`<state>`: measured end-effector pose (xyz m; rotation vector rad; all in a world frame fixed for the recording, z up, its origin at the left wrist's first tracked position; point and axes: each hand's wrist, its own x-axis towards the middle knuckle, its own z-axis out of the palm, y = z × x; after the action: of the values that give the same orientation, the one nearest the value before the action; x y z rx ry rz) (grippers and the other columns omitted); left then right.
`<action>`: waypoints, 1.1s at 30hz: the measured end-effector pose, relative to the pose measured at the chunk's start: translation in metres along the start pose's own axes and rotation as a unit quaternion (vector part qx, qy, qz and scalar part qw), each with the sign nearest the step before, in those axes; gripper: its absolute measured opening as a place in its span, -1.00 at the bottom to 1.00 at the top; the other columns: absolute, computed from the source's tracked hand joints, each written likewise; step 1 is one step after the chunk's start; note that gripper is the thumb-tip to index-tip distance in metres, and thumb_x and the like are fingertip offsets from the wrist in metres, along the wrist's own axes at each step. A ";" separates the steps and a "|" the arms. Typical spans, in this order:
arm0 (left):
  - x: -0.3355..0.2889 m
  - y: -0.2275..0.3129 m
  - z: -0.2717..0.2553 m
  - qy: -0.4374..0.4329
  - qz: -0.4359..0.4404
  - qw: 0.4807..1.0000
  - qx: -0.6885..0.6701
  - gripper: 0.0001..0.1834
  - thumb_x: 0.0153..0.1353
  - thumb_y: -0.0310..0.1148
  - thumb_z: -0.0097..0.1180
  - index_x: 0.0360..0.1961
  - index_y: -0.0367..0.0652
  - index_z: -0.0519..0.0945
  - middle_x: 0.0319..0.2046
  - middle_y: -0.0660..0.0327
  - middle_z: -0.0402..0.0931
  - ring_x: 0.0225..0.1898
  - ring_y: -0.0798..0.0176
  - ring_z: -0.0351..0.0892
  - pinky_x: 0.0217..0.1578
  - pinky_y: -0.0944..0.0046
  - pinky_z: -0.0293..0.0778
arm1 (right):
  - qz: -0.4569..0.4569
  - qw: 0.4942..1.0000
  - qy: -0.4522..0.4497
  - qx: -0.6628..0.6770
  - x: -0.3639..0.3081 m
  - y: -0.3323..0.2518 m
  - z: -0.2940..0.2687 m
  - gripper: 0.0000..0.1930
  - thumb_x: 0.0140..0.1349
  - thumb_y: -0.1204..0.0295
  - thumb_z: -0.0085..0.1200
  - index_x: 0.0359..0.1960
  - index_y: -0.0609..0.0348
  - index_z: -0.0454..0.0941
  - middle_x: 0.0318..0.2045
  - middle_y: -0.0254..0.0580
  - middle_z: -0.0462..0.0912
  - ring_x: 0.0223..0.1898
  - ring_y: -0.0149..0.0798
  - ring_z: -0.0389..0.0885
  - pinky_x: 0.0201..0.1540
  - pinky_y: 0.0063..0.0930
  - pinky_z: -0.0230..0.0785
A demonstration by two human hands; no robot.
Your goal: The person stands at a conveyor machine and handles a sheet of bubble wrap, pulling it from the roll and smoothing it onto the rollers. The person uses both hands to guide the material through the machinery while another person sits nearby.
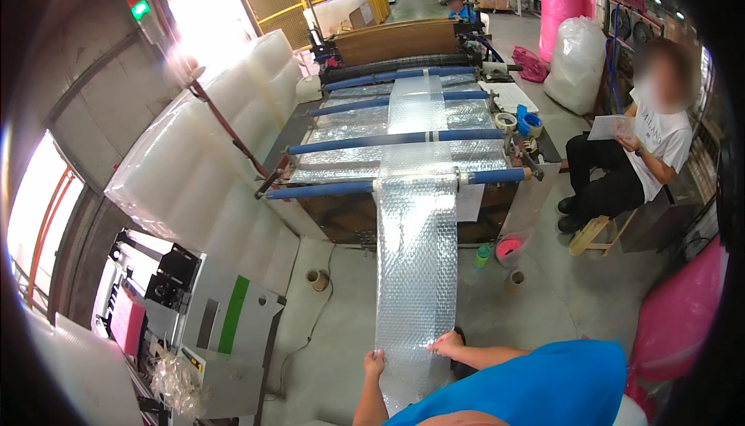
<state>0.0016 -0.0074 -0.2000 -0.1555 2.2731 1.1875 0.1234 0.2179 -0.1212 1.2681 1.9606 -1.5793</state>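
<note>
A long strip of silvery, clear bubble wrap hangs from the front blue roller of a machine and runs down toward me. Its lower end passes under my body, out of sight. My left hand is closed on the strip's left edge. Level with it, slightly higher, my right hand pinches the right edge, its fingers lying partly over the film. Between the two hands the strip stays fairly flat.
Left stand a grey machine and stacked white film bundles. A cardboard core, a cable, a green bottle and a pink tape roll are on the floor. To the right, a person sits holding papers, near pink rolls.
</note>
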 end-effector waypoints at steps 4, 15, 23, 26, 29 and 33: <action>-0.006 0.010 0.009 0.003 -0.043 0.993 0.113 -0.60 0.04 -0.17 -0.01 -0.31 -0.37 0.42 -0.43 0.06 0.51 -0.37 0.26 0.51 -0.33 0.30 0.38 | 0.056 0.996 -0.062 -0.020 0.009 0.011 -0.003 -0.71 -0.29 0.20 0.28 -0.69 0.15 0.54 -0.74 -0.33 0.51 -0.75 -0.50 0.39 -0.66 -0.61 0.26; 0.080 0.103 0.051 0.046 0.060 0.996 0.056 -0.59 0.10 -0.17 -0.14 -0.26 -0.37 0.38 -0.40 -0.02 0.49 -0.30 0.11 0.48 -0.25 0.25 0.33 | -0.076 0.993 0.090 0.012 0.083 -0.059 -0.060 -0.75 -0.31 0.20 0.26 -0.63 0.08 0.58 -0.68 -0.26 0.54 -0.62 -0.37 0.49 -0.50 -0.48 0.32; 0.071 0.208 0.029 0.064 0.117 0.982 0.132 -0.53 0.09 -0.04 -0.21 -0.41 -0.31 0.45 -0.50 -0.05 0.46 -0.39 -0.07 0.44 -0.33 0.11 0.32 | -0.171 0.969 0.174 0.044 0.079 -0.133 -0.112 -0.75 -0.31 0.21 0.25 -0.65 0.09 0.57 -0.67 -0.22 0.54 -0.61 -0.31 0.50 -0.50 -0.46 0.31; 0.037 0.254 0.017 0.154 0.171 0.961 0.152 -0.51 0.08 -0.02 -0.19 -0.50 -0.33 0.46 -0.53 -0.08 0.45 -0.44 -0.11 0.42 -0.38 0.09 0.32 | -0.222 0.947 0.227 0.049 0.062 -0.153 -0.124 -0.74 -0.30 0.21 0.24 -0.65 0.12 0.56 -0.68 -0.19 0.53 -0.65 -0.33 0.47 -0.53 -0.46 0.29; 0.030 0.244 0.003 0.157 0.166 0.969 0.095 -0.51 0.02 0.00 -0.08 -0.53 -0.32 0.47 -0.57 -0.05 0.46 -0.52 -0.03 0.43 -0.42 0.15 0.34 | -0.284 0.923 0.254 0.053 0.054 -0.149 -0.120 -0.76 -0.28 0.24 0.25 -0.63 0.13 0.55 -0.70 -0.27 0.52 -0.66 -0.42 0.43 -0.57 -0.51 0.28; 0.002 0.219 -0.007 0.126 0.243 0.959 -0.070 -0.50 -0.15 0.00 0.15 -0.54 -0.34 0.50 -0.62 0.05 0.49 -0.58 0.20 0.46 -0.46 0.28 0.37 | -0.220 0.945 0.086 0.225 0.023 -0.135 -0.106 -0.71 -0.17 0.45 0.21 -0.34 0.16 0.47 -0.54 -0.34 0.51 -0.50 -0.47 0.47 -0.51 -0.60 0.36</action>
<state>-0.0793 0.1188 -0.0399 0.2277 2.5319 1.6612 0.0327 0.3248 -0.0186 1.2096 2.1800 -2.3117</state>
